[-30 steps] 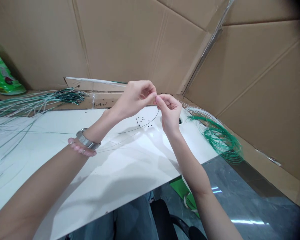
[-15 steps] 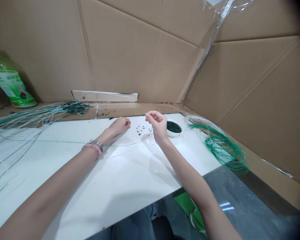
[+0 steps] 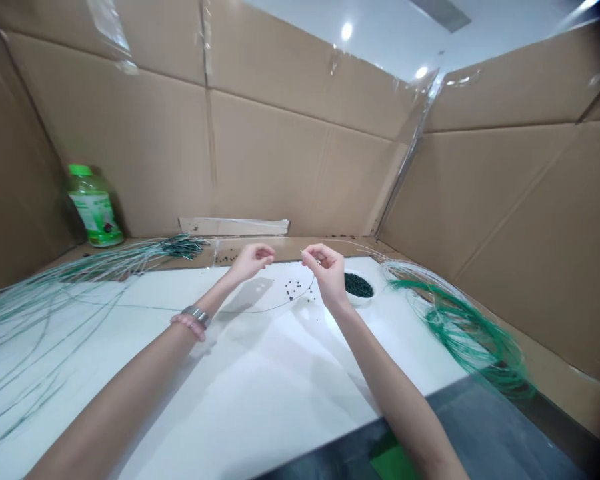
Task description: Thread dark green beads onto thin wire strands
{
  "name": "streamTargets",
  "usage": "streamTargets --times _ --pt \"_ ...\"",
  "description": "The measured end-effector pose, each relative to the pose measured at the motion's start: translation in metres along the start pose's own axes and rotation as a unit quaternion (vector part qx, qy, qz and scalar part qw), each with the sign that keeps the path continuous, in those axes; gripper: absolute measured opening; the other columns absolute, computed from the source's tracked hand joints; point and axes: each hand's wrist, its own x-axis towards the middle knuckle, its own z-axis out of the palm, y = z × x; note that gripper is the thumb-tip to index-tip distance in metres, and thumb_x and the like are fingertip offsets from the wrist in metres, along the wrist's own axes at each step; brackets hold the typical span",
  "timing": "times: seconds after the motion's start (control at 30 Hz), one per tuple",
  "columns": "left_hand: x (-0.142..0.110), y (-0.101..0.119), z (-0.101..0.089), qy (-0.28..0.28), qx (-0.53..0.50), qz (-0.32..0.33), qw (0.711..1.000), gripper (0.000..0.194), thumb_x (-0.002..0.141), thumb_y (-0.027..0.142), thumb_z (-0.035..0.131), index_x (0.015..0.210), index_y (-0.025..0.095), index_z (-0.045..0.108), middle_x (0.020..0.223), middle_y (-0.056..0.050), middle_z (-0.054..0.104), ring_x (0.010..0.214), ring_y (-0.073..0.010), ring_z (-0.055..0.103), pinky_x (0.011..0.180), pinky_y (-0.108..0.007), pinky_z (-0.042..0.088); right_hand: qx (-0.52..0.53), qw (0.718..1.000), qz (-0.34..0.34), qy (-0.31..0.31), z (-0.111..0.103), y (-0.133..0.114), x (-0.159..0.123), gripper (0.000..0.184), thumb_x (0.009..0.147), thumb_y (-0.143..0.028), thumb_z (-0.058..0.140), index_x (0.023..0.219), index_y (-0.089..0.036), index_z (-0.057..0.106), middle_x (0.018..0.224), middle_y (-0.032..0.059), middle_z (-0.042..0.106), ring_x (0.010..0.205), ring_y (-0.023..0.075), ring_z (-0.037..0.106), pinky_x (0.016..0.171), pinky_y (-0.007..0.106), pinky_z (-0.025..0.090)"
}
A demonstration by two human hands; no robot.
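My right hand (image 3: 329, 272) is raised over the far part of the white table, thumb and forefinger pinched on the end of a thin string (image 3: 260, 311). The string curves down from these fingers and runs left under my left forearm. My left hand (image 3: 251, 263) is close by on the left, fingers curled and fingertips together; anything between them is too small to make out. A gap separates the two hands. Below and between them several small dark beads (image 3: 294, 290) lie scattered on the table. A white bowl (image 3: 359, 301) of dark green beads stands just right of my right hand.
A bundle of beaded strings (image 3: 183, 245) spreads over the left side. Coiled green and white strings (image 3: 473, 327) hang over the table's right edge. A green bottle (image 3: 96, 210) stands back left. Cardboard walls (image 3: 280, 160) enclose the white table (image 3: 220, 407).
The view has tilted up and shifted left. My left hand has lifted off the table and come nearer my right hand, which keeps its pinch on the string.
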Motion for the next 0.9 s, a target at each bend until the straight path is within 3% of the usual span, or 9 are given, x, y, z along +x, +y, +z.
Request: streamTargets --times 0.2,0.33,0.4,0.47,0.7,0.9 --pt "-0.063 0.098 -0.041 0.046 -0.205 0.092 0.973 0.031 0.074 0.037 0.067 0.095 0.017 0.056 0.091 -0.003 0.064 0.08 -0.0115 0.065 0.07 -0.02 0.053 0.043 0.992 -0.084 -0.085 0.031 -0.083 0.015 0.007 0.077 -0.02 0.065 0.071 -0.018 0.062 0.073 -0.0021 0.063 0.071 0.0088 0.059 0.064 0.02 0.051" --pt "-0.097 0.133 -0.059 0.012 -0.418 0.126 0.899 0.027 0.069 0.021 0.075 0.089 0.017 0.057 0.079 0.002 0.064 0.07 -0.0058 0.064 0.063 -0.012 0.052 0.04 0.979 -0.146 -0.135 0.053 -0.136 0.01 0.007 0.079 -0.016 0.063 0.073 -0.019 0.062 0.09 0.0006 0.068 0.086 0.0117 0.065 0.069 0.02 0.055" --pt "-0.105 0.142 -0.066 0.002 -0.464 0.144 0.874 0.023 0.071 0.017 0.075 0.088 0.017 0.059 0.077 0.003 0.064 0.068 -0.0057 0.064 0.062 -0.012 0.053 0.006 0.977 -0.184 -0.107 0.062 -0.149 0.004 0.009 0.079 -0.013 0.062 0.072 -0.02 0.062 0.093 0.0008 0.069 0.089 0.0117 0.066 0.073 0.018 0.057" --pt "-0.11 0.146 -0.072 -0.004 -0.469 0.165 0.867 0.019 0.073 0.016 0.073 0.086 0.017 0.059 0.076 0.003 0.064 0.067 -0.0057 0.064 0.062 -0.012 0.054 -0.012 0.976 -0.206 -0.074 0.069 -0.153 -0.001 0.011 0.079 -0.011 0.062 0.074 -0.02 0.063 0.094 0.0005 0.07 0.089 0.0111 0.067 0.075 0.016 0.057" --pt "-0.12 0.15 -0.084 -0.038 -0.45 0.221 0.864 0.013 0.076 0.018 0.072 0.084 0.018 0.061 0.074 0.004 0.063 0.066 -0.0044 0.064 0.062 -0.01 0.053 0.016 0.973 -0.219 -0.074 0.087 -0.143 -0.012 0.014 0.078 -0.007 0.061 0.078 -0.021 0.063 0.097 0.0006 0.07 0.091 0.0132 0.068 0.076 0.019 0.06" --pt "-0.122 0.149 -0.091 -0.043 -0.392 0.258 0.882 0.012 0.08 0.011 0.067 0.087 0.018 0.062 0.078 0.004 0.066 0.069 -0.0049 0.065 0.067 -0.014 0.056 0.014 0.971 -0.227 -0.07 0.089 -0.142 -0.016 0.016 0.077 -0.006 0.062 0.08 -0.021 0.065 0.1 0.0011 0.07 0.096 0.0159 0.067 0.075 0.022 0.062"
